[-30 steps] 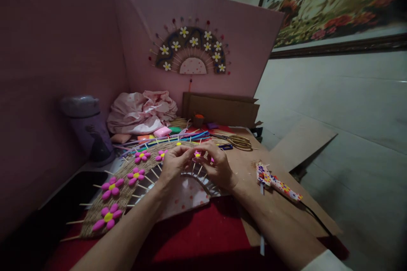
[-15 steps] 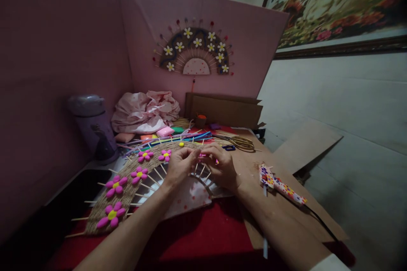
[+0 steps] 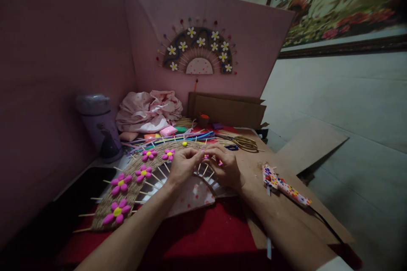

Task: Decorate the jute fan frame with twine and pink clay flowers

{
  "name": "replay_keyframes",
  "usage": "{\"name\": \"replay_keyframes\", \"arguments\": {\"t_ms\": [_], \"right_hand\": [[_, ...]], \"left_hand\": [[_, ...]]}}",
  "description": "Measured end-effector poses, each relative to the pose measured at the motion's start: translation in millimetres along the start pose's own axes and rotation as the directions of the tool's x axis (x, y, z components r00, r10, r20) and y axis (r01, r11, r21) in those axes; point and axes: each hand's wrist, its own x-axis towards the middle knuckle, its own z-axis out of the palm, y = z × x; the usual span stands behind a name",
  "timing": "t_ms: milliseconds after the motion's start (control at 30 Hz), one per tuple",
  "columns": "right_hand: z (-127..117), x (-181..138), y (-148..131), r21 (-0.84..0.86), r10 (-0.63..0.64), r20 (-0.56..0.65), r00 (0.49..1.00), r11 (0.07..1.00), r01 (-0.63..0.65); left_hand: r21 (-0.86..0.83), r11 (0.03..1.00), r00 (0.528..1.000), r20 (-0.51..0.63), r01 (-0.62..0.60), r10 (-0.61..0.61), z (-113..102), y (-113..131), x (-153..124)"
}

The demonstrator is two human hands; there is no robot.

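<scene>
My left hand point(image 3: 186, 165) and my right hand point(image 3: 225, 166) meet above the right part of a half-round craft fan point(image 3: 122, 197). Thumbs and fingers of both are pinched together at the tips, and whatever lies between them is too small and covered to name. Specks of pink show beneath and between the fingers of my right hand. The fan has a twine-wrapped band with thin sticks poking out. Pink clay flowers with yellow centres point(image 3: 117, 212) sit along its left side, and a lone yellow clay dot point(image 3: 185, 144) is near the top. Its inner half-disc point(image 3: 190, 201) is spotted cloth.
A flower-patterned glue gun point(image 3: 286, 190) lies on cardboard point(image 3: 313, 216) at right, its cord trailing forward. Scissors point(image 3: 244, 143), sticks and coloured clay packs point(image 3: 168, 131) lie behind the fan. A purple tumbler point(image 3: 101, 131) stands left. Another finished fan point(image 3: 200, 46) hangs on the pink board.
The whole view has shifted slightly, so things appear a little farther right. Both hands stay pinched together over the fan, with only small finger movement.
</scene>
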Motion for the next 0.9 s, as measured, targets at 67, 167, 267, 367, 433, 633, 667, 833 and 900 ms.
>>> {"name": "replay_keyframes", "arguments": {"t_ms": [67,167,267,367,433,633,667,833,900], "right_hand": [[0.4,0.3,0.0,0.020,-0.020,-0.025,0.999,1.000,0.020],[1.3,0.0,0.4,0.031,-0.035,-0.042,0.998,0.999,0.036],[2.1,-0.9,1.3,0.001,-0.023,-0.051,0.998,1.000,0.023],[2.4,-1.8,1.7,-0.012,-0.009,-0.069,0.998,1.000,0.008],[2.4,-1.9,1.3,-0.015,-0.012,-0.066,0.998,1.000,0.011],[2.9,-0.9,-2.1,-0.021,-0.052,-0.052,0.997,0.998,0.051],[3.1,-0.7,-2.5,-0.019,-0.057,-0.060,0.997,0.998,0.056],[3.8,0.4,-3.3,-0.016,-0.021,-0.080,0.997,1.000,0.019],[3.7,0.7,-3.3,0.002,-0.009,-0.068,0.998,1.000,0.009]], "left_hand": [[0.010,1.000,1.000,0.003,0.005,-0.006,0.2,0.2,-0.2],[0.014,1.000,1.000,0.016,0.004,-0.004,0.3,-0.7,-0.3],[0.002,1.000,1.000,0.007,-0.019,0.019,0.5,-2.6,-0.1],[-0.005,0.999,0.999,-0.014,-0.049,0.049,0.8,-4.2,0.0],[0.008,0.999,0.999,-0.009,-0.052,0.052,0.8,-4.5,-0.2],[0.003,1.000,1.000,0.005,-0.026,0.026,0.0,-3.0,1.1],[0.001,1.000,1.000,0.005,-0.012,0.012,-0.2,-3.0,1.6],[-0.033,0.999,0.999,0.047,0.028,-0.026,-1.0,-2.2,2.2],[-0.036,0.999,0.998,0.048,0.030,-0.028,-0.8,-0.1,1.5]]}}
